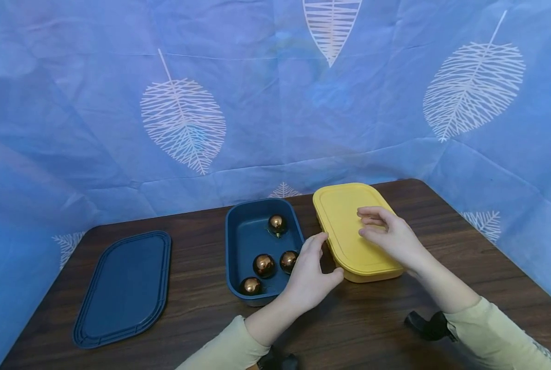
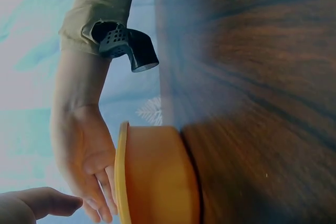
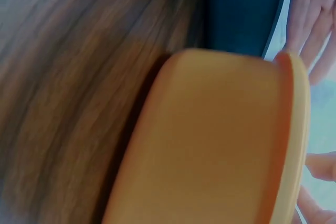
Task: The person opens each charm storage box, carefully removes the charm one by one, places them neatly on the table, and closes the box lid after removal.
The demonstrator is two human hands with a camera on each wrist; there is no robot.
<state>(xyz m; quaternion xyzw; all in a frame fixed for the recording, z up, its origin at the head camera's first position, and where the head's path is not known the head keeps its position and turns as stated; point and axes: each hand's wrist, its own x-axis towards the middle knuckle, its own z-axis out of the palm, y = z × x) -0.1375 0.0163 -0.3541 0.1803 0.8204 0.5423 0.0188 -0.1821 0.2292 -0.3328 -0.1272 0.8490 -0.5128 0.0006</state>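
A yellow lidded container (image 1: pixel 349 226) stands on the right of the table, its lid (image 3: pixel 298 129) on top. Over the right part of that lid is my right hand (image 1: pixel 391 236), fingers loosely bent and holding nothing. My left hand (image 1: pixel 309 277) is at the container's near left side, thumb and fingers apart with nothing between them; whether its fingertips touch the lid I cannot tell. Just left of it sits an uncovered dark blue container (image 1: pixel 235 241) with several shiny brown ball ornaments inside, one of them (image 1: pixel 277 224) near the back. The left hand partly covers this container's right edge.
A dark blue lid (image 1: pixel 122 288) lies flat at the left of the wooden table (image 1: pixel 196 288). Blue cloth (image 1: pixel 266 103) with white leaf prints hangs behind and along the sides. Black wrist cameras (image 1: pixel 428 326) are strapped near both sleeves.
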